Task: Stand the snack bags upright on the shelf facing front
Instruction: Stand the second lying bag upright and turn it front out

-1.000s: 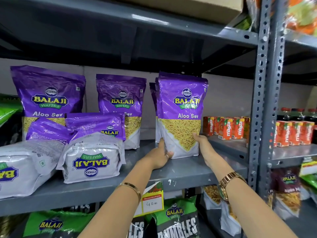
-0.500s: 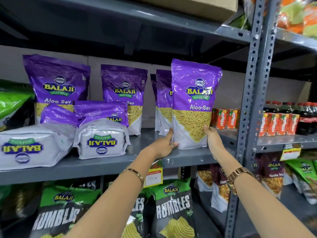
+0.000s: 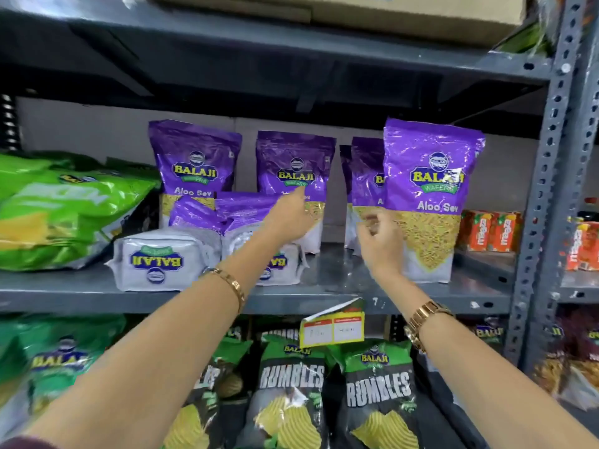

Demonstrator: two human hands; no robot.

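A shop aisle: grey slotted-steel shelf (image 3: 324, 296) racks stocked with rows of identical Balaji snack bags (image 3: 431, 196); a yellow price tag (image 3: 332, 328) clipped to the edge; boxed juice cartons (image 3: 489, 231) alongside.

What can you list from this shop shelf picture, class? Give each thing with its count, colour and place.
Standing snack bags: at least four, purple, upright on the middle shelf.
Lying snack bags: two, purple and white, flat at the shelf front.
Green bags: at least one, lying at far left.
Rumbles bags: several, black and green, lower shelf.
Juice cartons: several, orange, right of the purple bags.
Price tag: one, yellow, shelf edge.
Cardboard box: one, brown, top shelf.
Left hand: reaching over the lying bags.
Right hand: open beside the front standing bag.
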